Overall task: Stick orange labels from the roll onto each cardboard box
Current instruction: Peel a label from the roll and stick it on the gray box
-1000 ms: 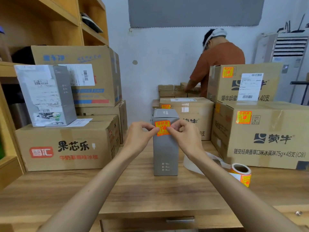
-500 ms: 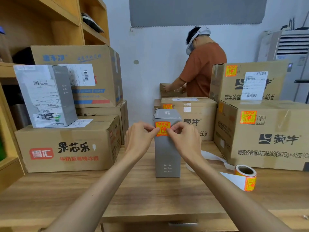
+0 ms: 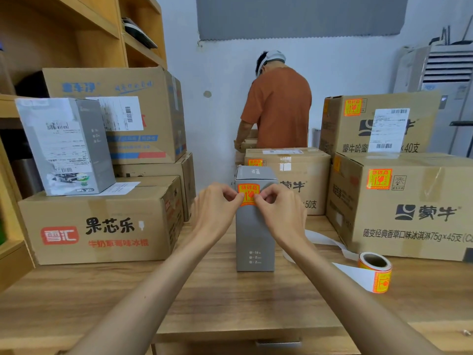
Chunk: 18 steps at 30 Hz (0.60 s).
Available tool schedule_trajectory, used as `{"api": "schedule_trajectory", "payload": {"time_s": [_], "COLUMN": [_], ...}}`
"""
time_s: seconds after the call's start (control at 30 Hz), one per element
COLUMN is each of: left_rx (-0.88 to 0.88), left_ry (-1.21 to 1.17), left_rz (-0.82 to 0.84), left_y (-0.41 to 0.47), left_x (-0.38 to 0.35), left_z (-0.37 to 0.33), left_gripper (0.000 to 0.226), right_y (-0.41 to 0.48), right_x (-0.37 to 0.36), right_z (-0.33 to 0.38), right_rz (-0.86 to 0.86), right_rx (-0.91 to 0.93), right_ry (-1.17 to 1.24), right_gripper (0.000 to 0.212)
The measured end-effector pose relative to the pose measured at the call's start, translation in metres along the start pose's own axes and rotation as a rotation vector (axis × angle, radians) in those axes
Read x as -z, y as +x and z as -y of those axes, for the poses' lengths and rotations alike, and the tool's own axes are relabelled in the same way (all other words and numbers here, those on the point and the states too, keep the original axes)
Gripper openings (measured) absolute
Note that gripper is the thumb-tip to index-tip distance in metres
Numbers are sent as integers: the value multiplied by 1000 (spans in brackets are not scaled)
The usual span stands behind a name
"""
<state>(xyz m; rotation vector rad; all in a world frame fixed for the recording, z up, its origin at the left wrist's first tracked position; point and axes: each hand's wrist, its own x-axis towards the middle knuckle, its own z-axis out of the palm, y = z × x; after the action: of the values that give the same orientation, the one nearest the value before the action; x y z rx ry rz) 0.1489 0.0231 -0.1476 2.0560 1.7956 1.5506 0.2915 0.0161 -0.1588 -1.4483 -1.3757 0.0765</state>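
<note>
now pressing label [image 3: 248, 195] onto upper front of grey box [image 3: 254, 237] with left hand [image 3: 217, 210] and right hand [image 3: 280, 211], both pinched on its edges. roll [image 3: 375, 271] and labelled cartons [image 3: 399, 206] right of box; bare cartons [image 3: 102, 226] left of box seemingly yet to do.
</note>
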Motion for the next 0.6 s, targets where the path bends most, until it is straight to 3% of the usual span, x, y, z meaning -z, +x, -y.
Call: {"api": "schedule_trajectory", "payload": {"time_s": [0.23,0.43,0.53,0.6], "left_rx": [-44,-106,-182,-188], "left_ry": [43,0,-55,-113], "left_rz": [-25,-38,103,221], "left_y": [2,7,17,24], "left_x": [-4,-1,7,8], "left_z": [3,15,23,26], "left_gripper": [23,34,51,52], "right_y": [3,7,20,29], "right_x": [-2,4,12,16], "right_z": [-2,-12,-18,-19], "right_rz": [-33,-134,-149,-43], "right_rx": [41,210,358,410], "right_ry": [-58,-219,-228,-152], "right_gripper": [18,39,46,46]}}
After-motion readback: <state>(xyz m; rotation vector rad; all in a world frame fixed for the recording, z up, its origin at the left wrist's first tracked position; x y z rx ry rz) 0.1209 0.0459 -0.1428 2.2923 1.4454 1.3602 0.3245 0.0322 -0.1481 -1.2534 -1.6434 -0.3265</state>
